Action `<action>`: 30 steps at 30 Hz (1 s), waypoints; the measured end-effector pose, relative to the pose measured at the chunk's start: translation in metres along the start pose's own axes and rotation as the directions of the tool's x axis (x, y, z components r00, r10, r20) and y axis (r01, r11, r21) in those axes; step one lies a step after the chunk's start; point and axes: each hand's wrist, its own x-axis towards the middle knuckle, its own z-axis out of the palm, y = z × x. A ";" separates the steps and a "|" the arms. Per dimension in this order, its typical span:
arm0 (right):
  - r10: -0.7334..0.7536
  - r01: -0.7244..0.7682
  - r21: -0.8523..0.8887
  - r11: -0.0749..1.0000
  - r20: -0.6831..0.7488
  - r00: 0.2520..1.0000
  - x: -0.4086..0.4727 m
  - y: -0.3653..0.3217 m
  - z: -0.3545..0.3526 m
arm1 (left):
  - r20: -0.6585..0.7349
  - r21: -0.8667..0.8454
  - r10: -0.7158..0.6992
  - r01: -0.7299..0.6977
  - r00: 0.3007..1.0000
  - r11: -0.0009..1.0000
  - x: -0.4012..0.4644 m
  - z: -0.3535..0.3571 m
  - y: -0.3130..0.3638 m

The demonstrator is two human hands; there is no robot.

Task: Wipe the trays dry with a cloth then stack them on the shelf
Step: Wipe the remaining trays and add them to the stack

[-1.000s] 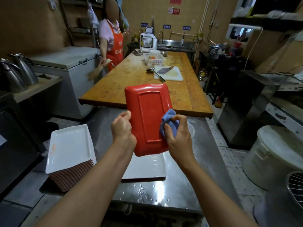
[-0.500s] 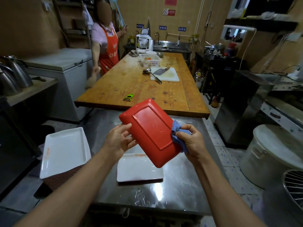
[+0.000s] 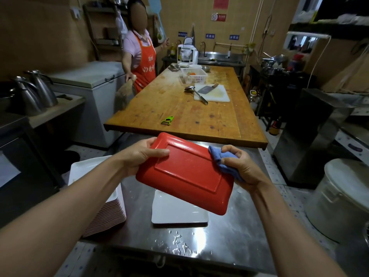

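A red rectangular tray is held bottom side up above the steel counter, lying nearly flat and tilted. My left hand grips its far left corner, thumb across the underside. My right hand holds a bunched blue cloth against the tray's right edge. Below the red tray a white tray lies on the counter. A tall stack of trays, white on top with red-striped edges, stands at the counter's left, partly hidden by my left arm.
Water drops lie on the counter's near edge. Beyond it a long wooden table carries a green peeler, a cutting board with cleaver, a ladle and a basket. A person in an orange apron stands at its left. A large lidded pot sits right.
The red tray has turned from upright lengthwise to lying crosswise and lower. My left hand moved to its far left corner, and the cloth hand shifted to the right edge.
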 end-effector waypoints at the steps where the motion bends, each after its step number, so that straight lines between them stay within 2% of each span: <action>1: -0.032 0.032 -0.048 0.998 -0.006 0.999 0.001 -0.001 0.001 | -0.030 -0.015 0.023 -0.024 0.999 1.000 -0.001 0.000 -0.002; 5: -0.215 0.183 -0.342 0.922 -0.057 0.975 0.004 0.002 0.007 | -0.140 -0.081 0.043 -0.055 0.989 0.995 -0.001 0.002 -0.010; 8: -0.362 0.251 -0.634 0.732 -0.048 0.931 0.005 0.007 0.011 | -0.198 -0.158 0.000 -0.032 0.980 0.987 0.002 0.003 -0.012; 10: -0.445 0.301 -0.729 0.615 -0.005 0.896 0.004 0.010 0.012 | -0.233 -0.196 -0.018 -0.029 0.972 0.980 0.004 0.006 -0.014; 12: -0.492 0.332 -0.780 0.531 0.035 0.870 0.000 0.015 0.011 | -0.270 -0.223 -0.026 -0.036 0.963 0.974 0.007 0.009 -0.014; 15: -0.510 0.345 -0.816 0.464 0.073 0.857 -0.011 0.026 0.009 | -0.340 -0.292 -0.049 -0.057 0.939 0.955 0.011 0.014 -0.014; 18: -0.539 0.339 -0.861 0.379 0.092 0.837 -0.022 0.035 0.013 | -0.344 -0.327 -0.045 -0.075 0.938 0.942 0.010 0.021 -0.014; 21: -0.603 0.324 -0.932 0.165 0.165 0.781 -0.026 0.045 0.024 | -0.356 -0.381 -0.040 -0.105 0.934 0.919 0.009 0.031 -0.016; 23: -0.617 0.313 -0.948 0.063 0.210 0.759 -0.027 0.053 0.034 | -0.383 -0.383 -0.020 -0.139 0.924 0.913 0.008 0.038 -0.017; 30: -0.606 0.413 -0.906 -0.096 0.382 0.698 -0.024 0.077 0.089 | -0.404 -0.413 0.072 -0.252 0.912 0.875 0.003 0.053 -0.023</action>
